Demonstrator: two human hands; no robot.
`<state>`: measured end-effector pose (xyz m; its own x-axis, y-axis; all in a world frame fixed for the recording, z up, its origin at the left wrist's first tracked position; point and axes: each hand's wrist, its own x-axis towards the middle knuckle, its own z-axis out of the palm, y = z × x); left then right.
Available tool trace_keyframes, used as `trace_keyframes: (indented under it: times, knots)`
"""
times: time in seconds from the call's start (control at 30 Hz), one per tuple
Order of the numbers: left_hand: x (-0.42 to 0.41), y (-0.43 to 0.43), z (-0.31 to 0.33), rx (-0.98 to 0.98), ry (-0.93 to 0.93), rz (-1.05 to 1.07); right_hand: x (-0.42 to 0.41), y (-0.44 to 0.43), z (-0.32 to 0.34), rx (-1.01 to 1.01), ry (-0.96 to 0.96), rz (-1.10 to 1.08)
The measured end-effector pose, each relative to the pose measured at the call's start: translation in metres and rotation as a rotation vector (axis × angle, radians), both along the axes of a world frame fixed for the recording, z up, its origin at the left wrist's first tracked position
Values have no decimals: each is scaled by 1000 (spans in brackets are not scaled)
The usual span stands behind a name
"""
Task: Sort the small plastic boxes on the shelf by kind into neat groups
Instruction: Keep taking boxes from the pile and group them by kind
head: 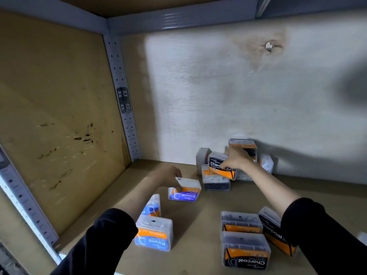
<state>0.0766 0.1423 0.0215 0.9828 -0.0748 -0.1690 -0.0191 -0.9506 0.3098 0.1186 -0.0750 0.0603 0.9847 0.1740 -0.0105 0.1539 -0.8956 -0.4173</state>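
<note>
— Why are the boxes laid out as they are?

— Two groups seem to have been started at the front of the shelf. Blue boxes are kept on the left: a "Round" box with another blue box just behind it. Three black "Charcoal" boxes are gathered on the right, touching one another. An unsorted heap is left against the back wall.

— And the hands?

— A blue "Smooth" box is held by the left hand, the fingers closed over its near top corner; it is judged to be bound for the blue group. A black box in the heap is gripped by the right hand, thumb below and fingers over the top, and is held tilted above the boxes under it.

— Why tilted?

— Probably so that it can be lifted clear without the heap being dragged along.

— Is room left for moving?

— Bare board is seen between the two groups and in the left back corner. The side panel bounds the left. The front edge lies close by the front boxes, so care would be needed there.
</note>
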Motion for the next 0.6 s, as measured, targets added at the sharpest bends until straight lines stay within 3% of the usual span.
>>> trace_keyframes:
  times: [0.17, 0.3, 0.6]
  knots:
    - [-5, 2, 7, -4, 10, -16, -15, -27, 5, 59, 75, 77]
    - [-10, 1, 11, 16, 10, -35, -33, -43, -4, -36, 149, 183]
    - [-22, -21, 26, 11, 4, -74, -58, -53, -40, -110, 206, 162]
